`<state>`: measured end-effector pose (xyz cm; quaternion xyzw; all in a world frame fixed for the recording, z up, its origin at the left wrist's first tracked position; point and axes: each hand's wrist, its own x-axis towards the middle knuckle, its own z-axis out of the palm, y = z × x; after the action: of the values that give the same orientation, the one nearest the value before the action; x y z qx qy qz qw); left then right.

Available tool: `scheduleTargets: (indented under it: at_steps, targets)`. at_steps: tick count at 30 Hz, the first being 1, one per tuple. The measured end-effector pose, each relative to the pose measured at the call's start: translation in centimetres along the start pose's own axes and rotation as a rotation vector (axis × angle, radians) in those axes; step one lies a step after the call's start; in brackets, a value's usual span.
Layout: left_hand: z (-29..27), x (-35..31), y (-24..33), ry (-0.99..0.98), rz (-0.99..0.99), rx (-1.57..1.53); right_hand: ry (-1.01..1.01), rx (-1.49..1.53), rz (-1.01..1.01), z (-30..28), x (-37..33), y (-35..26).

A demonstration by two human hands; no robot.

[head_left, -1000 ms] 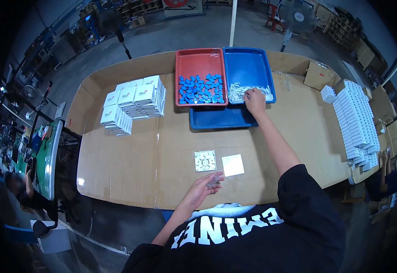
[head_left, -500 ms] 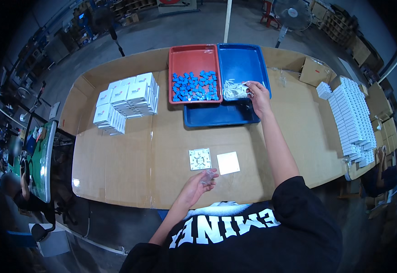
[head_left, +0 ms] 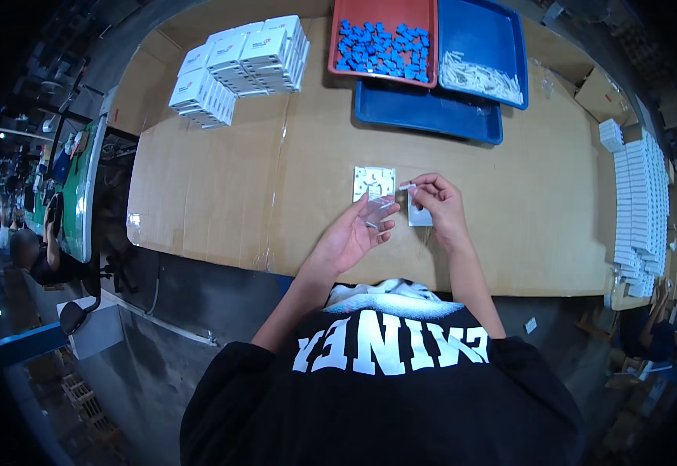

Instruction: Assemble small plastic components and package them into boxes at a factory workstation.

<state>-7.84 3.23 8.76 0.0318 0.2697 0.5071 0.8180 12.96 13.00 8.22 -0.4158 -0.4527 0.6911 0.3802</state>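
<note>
Over the near middle of the work surface, my left hand (head_left: pixel 346 239) is closed on a clear plastic bag (head_left: pixel 379 211), held between thumb and fingers. My right hand (head_left: pixel 442 208) pinches a small white strip-like piece (head_left: pixel 407 186) just right of the bag. What exactly the piece is cannot be made out. Beyond my left fingers lies a white square plate (head_left: pixel 374 175) with moulded details on its face. A plain white square plate (head_left: pixel 419 218) rests beside it, partly covered by my right hand.
At the back, a red tray (head_left: pixel 385 73) holds blue pieces and a blue tray (head_left: pixel 482 35) holds small white pieces. Another blue tray (head_left: pixel 424 116) sits in front. White boxes (head_left: pixel 249 50) are stacked at left, small white boxes (head_left: pixel 640 210) at right. Other people work at both sides.
My right hand has come back from the blue tray with a small white piece, close to my left hand. My head view has tilted nearer, and the left hand still holds the bag.
</note>
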Motion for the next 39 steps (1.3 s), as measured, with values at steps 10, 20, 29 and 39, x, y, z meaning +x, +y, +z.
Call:
scheduleTargets:
  at_steps: [10,20,29,39]
  targets:
    - [0.1,-0.5,-0.6,0.018,-0.032,0.171,-0.277,-0.341,-0.057,-0.1,-0.1,-5.3]
    - [0.2,-0.9,-0.5,-0.002,-0.027,0.256,-0.667,-0.550,-0.135,1.9,2.0,-6.5]
    - [0.0,-1.0,-0.2,0.014,-0.042,0.264,-0.745,-0.568,-0.063,2.4,2.5,-6.8]
    - [-0.4,-0.6,-0.2,-0.048,0.003,0.193,-0.735,-0.559,-0.034,2.4,2.1,-5.4]
